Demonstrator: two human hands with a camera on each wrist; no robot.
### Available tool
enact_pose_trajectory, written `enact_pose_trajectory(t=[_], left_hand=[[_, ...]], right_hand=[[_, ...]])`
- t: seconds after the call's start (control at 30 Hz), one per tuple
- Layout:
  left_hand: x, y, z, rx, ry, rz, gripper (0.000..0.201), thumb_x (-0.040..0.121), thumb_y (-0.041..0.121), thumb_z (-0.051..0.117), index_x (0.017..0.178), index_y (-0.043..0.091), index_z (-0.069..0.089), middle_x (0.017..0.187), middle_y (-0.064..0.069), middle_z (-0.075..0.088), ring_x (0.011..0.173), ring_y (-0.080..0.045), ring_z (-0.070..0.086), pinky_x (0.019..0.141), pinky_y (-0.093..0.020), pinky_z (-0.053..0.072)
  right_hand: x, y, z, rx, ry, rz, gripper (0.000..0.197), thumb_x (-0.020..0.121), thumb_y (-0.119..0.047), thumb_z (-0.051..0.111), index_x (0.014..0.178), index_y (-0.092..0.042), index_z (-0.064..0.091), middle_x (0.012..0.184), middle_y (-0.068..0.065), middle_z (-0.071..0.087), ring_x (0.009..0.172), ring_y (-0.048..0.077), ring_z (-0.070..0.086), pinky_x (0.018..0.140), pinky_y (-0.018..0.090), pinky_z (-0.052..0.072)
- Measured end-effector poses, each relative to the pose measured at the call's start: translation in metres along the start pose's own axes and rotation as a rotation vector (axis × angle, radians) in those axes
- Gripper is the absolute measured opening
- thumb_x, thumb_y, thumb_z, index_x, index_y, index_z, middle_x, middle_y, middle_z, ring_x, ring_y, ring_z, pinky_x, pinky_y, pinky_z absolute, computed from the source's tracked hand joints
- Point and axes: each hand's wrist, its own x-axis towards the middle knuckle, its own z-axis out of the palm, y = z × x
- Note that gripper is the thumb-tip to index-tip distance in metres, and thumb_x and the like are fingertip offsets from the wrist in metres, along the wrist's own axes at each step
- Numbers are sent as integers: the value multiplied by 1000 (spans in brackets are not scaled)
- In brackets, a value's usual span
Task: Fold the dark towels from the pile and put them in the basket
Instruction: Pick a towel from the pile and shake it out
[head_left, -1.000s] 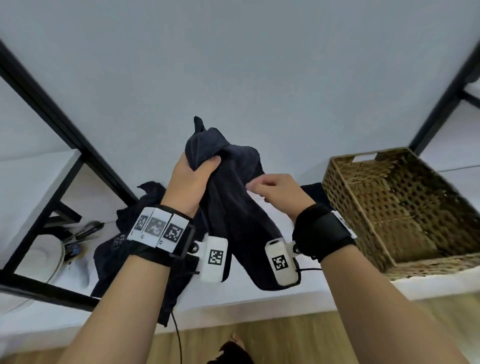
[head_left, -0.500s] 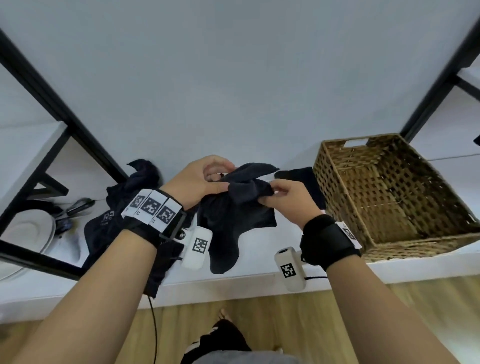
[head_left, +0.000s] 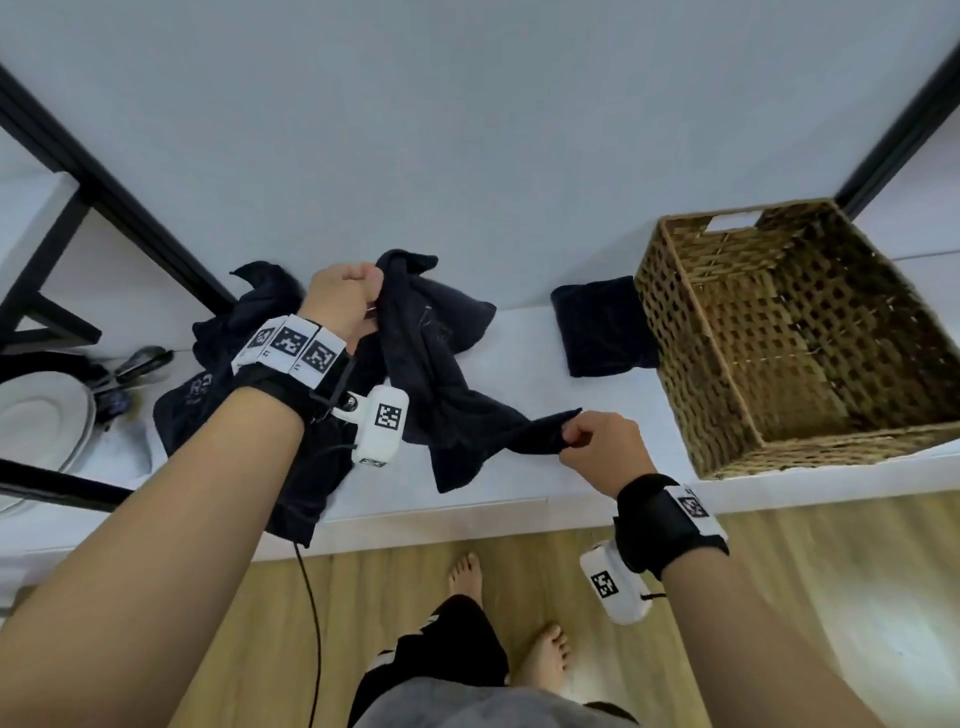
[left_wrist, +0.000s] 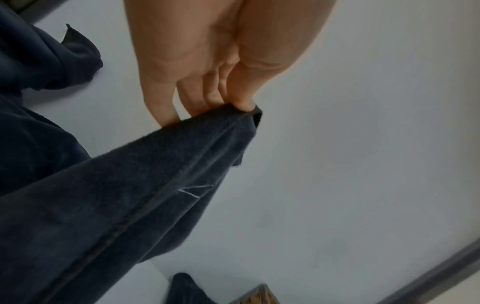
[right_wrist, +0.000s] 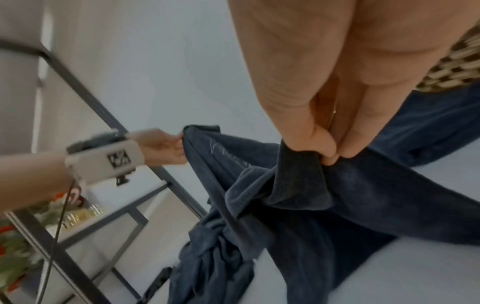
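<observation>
A dark navy towel hangs stretched between my two hands above the white table. My left hand pinches its far corner, up near the wall. My right hand pinches a near corner close to the table's front edge. The towel's middle sags in loose folds. The pile of dark towels lies crumpled behind my left wrist, partly over the table edge. The wicker basket stands at the right with nothing showing inside.
A folded dark towel lies against the basket's left side. White plates and utensils sit on a black-framed shelf at the left. Wooden floor and my bare feet are below the table edge.
My hands, close together on the bunched towel before, have drawn apart. The right hand slid down toward the front edge with a corner, and the towel now stretches between them.
</observation>
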Motion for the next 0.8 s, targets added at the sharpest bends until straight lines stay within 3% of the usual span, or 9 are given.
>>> enact_pose_trajectory(t=[0.13, 0.27, 0.37, 0.47, 0.53, 0.6, 0.67, 0.73, 0.8], left_hand=[[35, 3, -6, -37, 84, -12, 28, 94, -3, 37, 75, 12, 51, 84, -10, 57, 80, -23, 58, 78, -40, 53], [62, -19, -8, -7, 135, -28, 22, 93, 1, 41, 79, 15, 51, 89, -10, 57, 87, -24, 58, 83, -45, 55], [79, -55, -18, 90, 251, -55, 14, 92, 7, 48, 85, 17, 53, 87, -9, 57, 80, -23, 57, 89, -52, 54], [83, -94, -37, 133, 414, -17, 16, 89, 10, 51, 86, 26, 50, 83, -2, 55, 69, -16, 54, 71, -49, 58], [80, -112, -49, 174, 476, 42, 27, 88, 7, 48, 88, 33, 55, 83, 1, 57, 67, -14, 55, 61, -45, 59], [80, -121, -57, 261, 420, 95, 41, 90, 4, 45, 85, 38, 66, 83, -2, 63, 65, -11, 56, 66, -47, 60], [84, -117, -55, 334, 322, 119, 36, 90, 7, 48, 90, 34, 73, 91, -8, 68, 73, -12, 58, 80, -48, 58], [90, -105, -45, 344, 245, 128, 21, 85, 14, 64, 94, 31, 72, 99, -1, 69, 84, -10, 62, 91, -41, 54], [98, -91, -28, 360, 175, 173, 22, 76, 15, 77, 91, 29, 67, 97, 6, 68, 84, -7, 63, 90, -35, 54]], right_hand=[[-5, 31, 21, -118, -33, 145, 16, 81, -2, 64, 91, -10, 73, 99, 4, 68, 95, 19, 62, 80, 15, 39], [-4, 47, 38, -330, -346, 282, 25, 91, -12, 53, 100, -20, 76, 115, 4, 67, 103, 22, 64, 90, 23, 49], [19, 42, 45, -299, -245, 321, 27, 92, -13, 50, 104, -17, 74, 112, 7, 68, 99, 25, 65, 89, 29, 52], [59, 33, 62, -224, -155, 210, 34, 94, -9, 47, 124, -13, 64, 128, 11, 60, 113, 26, 58, 101, 32, 46], [84, 28, 77, -197, -190, 135, 41, 97, -11, 48, 139, -13, 50, 143, 12, 46, 126, 26, 49, 109, 32, 37], [96, 27, 93, -248, -317, 113, 49, 99, -18, 49, 147, -19, 39, 151, 11, 33, 133, 27, 43, 113, 35, 34], [92, 30, 108, -324, -459, 149, 49, 98, -20, 48, 145, -26, 37, 145, 11, 36, 125, 30, 48, 107, 37, 41], [79, 33, 120, -398, -579, 188, 45, 95, -21, 47, 139, -28, 44, 134, 10, 44, 116, 30, 53, 98, 39, 47], [75, 31, 125, -408, -526, 192, 35, 94, -22, 46, 127, -23, 58, 124, 10, 52, 112, 31, 57, 95, 36, 49]])
